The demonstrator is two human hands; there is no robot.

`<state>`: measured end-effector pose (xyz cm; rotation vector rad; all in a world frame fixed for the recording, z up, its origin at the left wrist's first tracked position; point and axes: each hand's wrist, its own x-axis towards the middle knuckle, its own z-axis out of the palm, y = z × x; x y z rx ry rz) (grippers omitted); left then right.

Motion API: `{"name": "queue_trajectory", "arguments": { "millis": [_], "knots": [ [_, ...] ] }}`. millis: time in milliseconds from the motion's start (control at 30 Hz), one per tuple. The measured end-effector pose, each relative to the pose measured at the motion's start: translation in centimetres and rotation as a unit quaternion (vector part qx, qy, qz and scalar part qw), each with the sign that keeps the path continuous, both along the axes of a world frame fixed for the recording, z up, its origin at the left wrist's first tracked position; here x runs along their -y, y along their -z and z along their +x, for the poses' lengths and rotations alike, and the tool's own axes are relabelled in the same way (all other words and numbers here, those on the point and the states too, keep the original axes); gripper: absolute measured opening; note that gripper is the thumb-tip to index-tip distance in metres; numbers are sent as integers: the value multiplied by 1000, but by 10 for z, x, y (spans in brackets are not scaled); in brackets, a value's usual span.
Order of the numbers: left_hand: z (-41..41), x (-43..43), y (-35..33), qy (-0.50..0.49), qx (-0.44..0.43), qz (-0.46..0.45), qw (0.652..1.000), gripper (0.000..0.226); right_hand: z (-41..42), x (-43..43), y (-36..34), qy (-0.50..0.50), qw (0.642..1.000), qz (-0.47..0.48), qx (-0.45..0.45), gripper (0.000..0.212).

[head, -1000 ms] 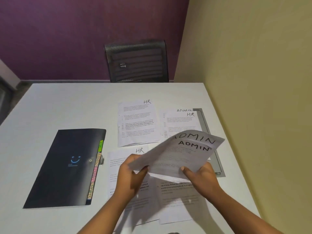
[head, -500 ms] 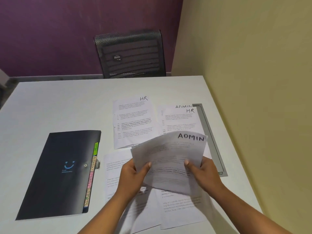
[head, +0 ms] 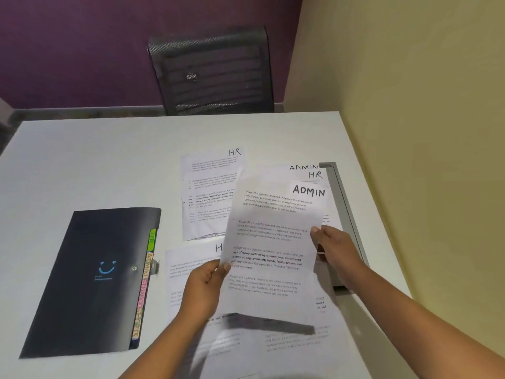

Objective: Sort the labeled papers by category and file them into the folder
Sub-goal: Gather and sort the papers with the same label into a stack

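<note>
ADMIN paper: printed sheet with "ADMIN" handwritten at its top right, held up off the counter above the loose sheets, its lower edge casting a shadow on them.
Left hand: grips the paper's left edge, thumb on the printed face.
Right hand: pinches the paper's right edge, thumb on the printed face.
Folder: dark and closed, with a blue smile mark; it lies flat on the counter, left of the papers.
Coloured tabs: project along the folder's right edge; the upper two read "HR" and "ADMIN".
HR paper: flat on the counter beyond the held sheet, partly covered by it.
Right stack: a sheet marked "HR" over one marked "ADMIN", just beside the grey strip.
Near sheets: lie under the hands; one shows an "H", the rest of its label hidden.
Counter: white.
Grey strip: set along the counter's right side.
Chair: black mesh back, at the far edge.
</note>
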<state>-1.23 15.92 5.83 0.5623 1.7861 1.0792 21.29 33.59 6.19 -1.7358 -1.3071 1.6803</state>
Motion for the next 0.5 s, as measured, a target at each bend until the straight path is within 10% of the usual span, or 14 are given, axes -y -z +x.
{"name": "queue_trajectory", "arguments": {
  "millis": [267, 500],
  "knots": [
    [-16, -7, 10, -111, -5, 10, 994, 17, 21, -52, 51, 18, 931, 60, 360, 46],
    [-19, -13, 32, -163, 39, -22, 986, 19, 11, -58, 63, -49, 887, 50, 456, 70]
  ]
}}
